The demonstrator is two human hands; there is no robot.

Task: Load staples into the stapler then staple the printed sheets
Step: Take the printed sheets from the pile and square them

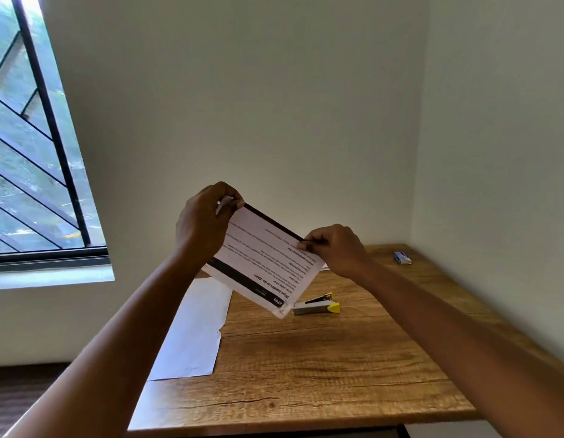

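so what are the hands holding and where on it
Both hold the printed sheets up over the table: the left hand pinches one far corner, the right hand the other.

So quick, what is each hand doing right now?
Left hand: pinching the upper left corner of the printed sheets.
Right hand: pinching the right corner of the same sheets, held up above the table.

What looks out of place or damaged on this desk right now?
The white sheets lying on the table hang past its left edge, and their right edge shows a small notch or tear. The printed sheets held up in both hands have a bent lower corner. The stapler looks fine.
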